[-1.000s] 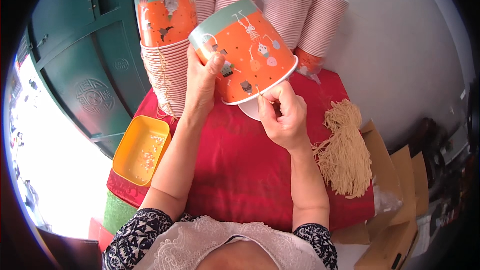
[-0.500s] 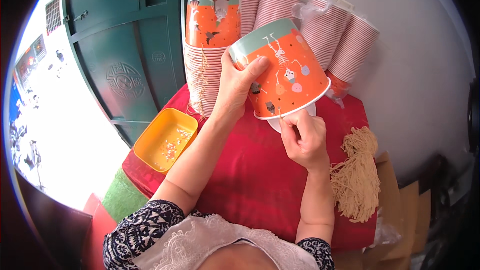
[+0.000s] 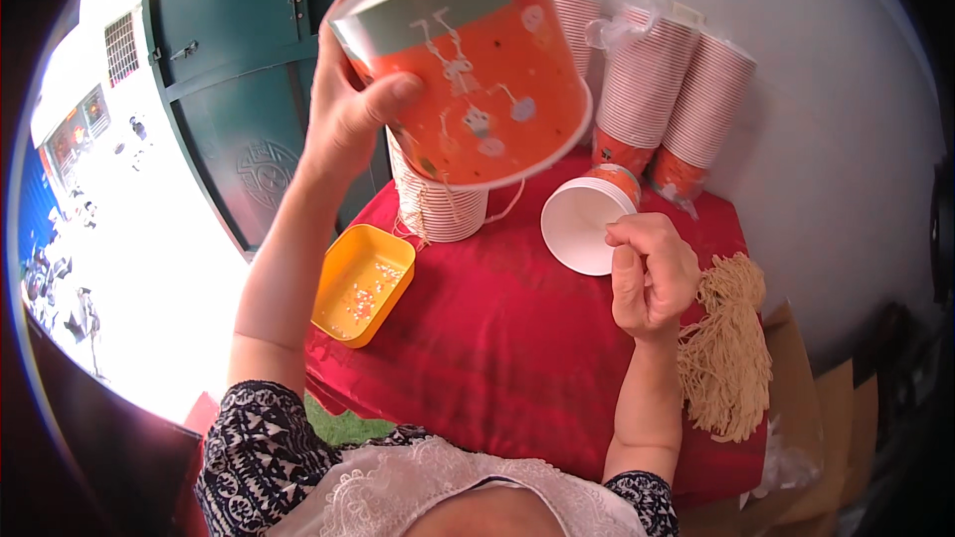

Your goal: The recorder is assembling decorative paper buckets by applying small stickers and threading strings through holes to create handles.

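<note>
My left hand [image 3: 348, 109] grips a large orange paper bucket [image 3: 477, 70] with a grey-green band, lifted high and tilted, a thin string dangling from its rim. Below it stands a stack of the same buckets [image 3: 438, 204]. My right hand [image 3: 652, 273] hovers lower over the red cloth [image 3: 497, 338], fingers curled shut; whether it pinches a string I cannot tell. Just left of it lies another orange bucket [image 3: 587, 224] on its side, white inside facing me.
A yellow tray [image 3: 363, 283] with small beads sits at the cloth's left edge. A bundle of beige strings [image 3: 726, 348] lies at the right. Tall wrapped bucket stacks [image 3: 667, 89] lean on the wall behind. A green door [image 3: 239, 89] stands at the left.
My left hand has raised the bucket up and toward the stack. My right hand has come away from the bucket's rim and dropped lower.
</note>
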### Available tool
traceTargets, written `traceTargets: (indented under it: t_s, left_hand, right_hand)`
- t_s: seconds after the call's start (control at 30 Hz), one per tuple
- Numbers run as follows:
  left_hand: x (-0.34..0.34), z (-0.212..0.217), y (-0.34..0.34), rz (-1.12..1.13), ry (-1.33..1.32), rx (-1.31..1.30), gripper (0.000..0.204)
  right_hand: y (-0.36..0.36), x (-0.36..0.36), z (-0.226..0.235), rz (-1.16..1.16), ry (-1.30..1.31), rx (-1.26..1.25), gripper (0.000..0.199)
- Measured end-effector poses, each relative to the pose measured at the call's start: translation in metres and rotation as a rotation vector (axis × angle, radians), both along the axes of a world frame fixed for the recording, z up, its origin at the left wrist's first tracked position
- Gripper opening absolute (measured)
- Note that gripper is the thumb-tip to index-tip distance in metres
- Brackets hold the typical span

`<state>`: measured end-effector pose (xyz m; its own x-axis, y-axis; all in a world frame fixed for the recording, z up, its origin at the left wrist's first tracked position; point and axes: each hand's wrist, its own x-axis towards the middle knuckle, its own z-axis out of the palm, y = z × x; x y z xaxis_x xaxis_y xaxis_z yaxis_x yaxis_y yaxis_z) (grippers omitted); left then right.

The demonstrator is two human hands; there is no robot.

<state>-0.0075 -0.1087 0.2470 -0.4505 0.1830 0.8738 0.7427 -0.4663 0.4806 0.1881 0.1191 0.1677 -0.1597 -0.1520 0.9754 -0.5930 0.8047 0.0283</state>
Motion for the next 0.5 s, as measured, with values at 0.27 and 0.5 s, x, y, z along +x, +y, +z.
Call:
traceTargets:
  t_s: [0.27,0.5]
  left_hand:
    - [-0.063,0.018,-0.075,0.328,0.052,-0.047,0.123]
    - [-0.134,0.018,-0.120,0.423,-0.071,-0.005,0.102]
  right_hand:
    - [-0.003,-0.008,-0.005,-0.040,-0.033,0.012,0.007]
    - [-0.001,-0.018,-0.010,-0.051,-0.077,0.011,0.007]
